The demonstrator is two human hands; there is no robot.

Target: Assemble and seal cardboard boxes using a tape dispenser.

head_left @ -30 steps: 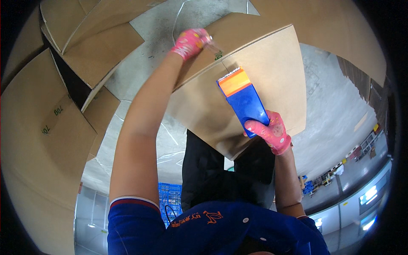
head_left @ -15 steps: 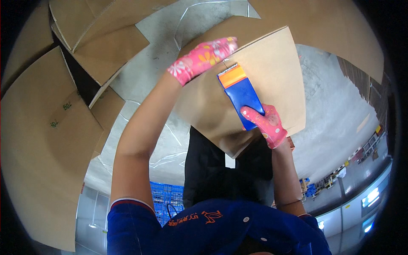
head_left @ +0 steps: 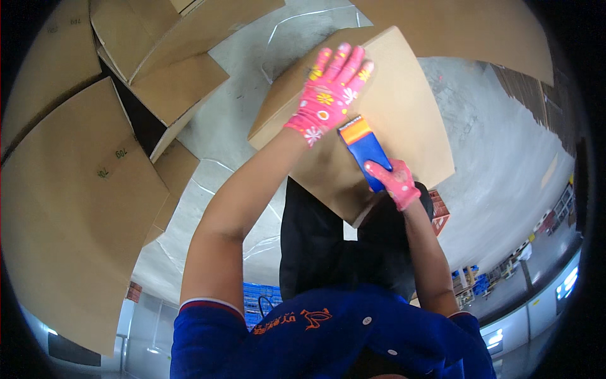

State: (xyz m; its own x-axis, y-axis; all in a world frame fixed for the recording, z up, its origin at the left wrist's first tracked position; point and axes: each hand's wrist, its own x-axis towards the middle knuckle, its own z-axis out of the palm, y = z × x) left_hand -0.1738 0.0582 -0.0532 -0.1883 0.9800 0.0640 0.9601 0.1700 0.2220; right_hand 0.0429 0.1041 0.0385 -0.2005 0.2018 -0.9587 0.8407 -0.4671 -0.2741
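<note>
The cardboard box point(head_left: 413, 110) sits tilted in front of the person, its near corner at the dark trousers point(head_left: 315, 252), grey floor point(head_left: 499, 158) showing beyond its right edge. The left hand point(head_left: 338, 85) lies flat toward the far corner, fingers stretched out, its grip wide and holding nothing; whether the whole palm presses the board I can't tell from here. The right hand point(head_left: 398, 183) has its grip closed around the lower end of a blue-and-orange tape dispenser point(head_left: 371, 155), thumb on top, toothed end pointing up toward the left wrist.

I'd guess the box is light for its bulk, stiff along its folded edges but inclined to bow mid-panel, and a bit slick under gloves. Best steadied with a flat palm near an edge. The dispenser looks hard and light; hold it low, well clear of those teeth.
</note>
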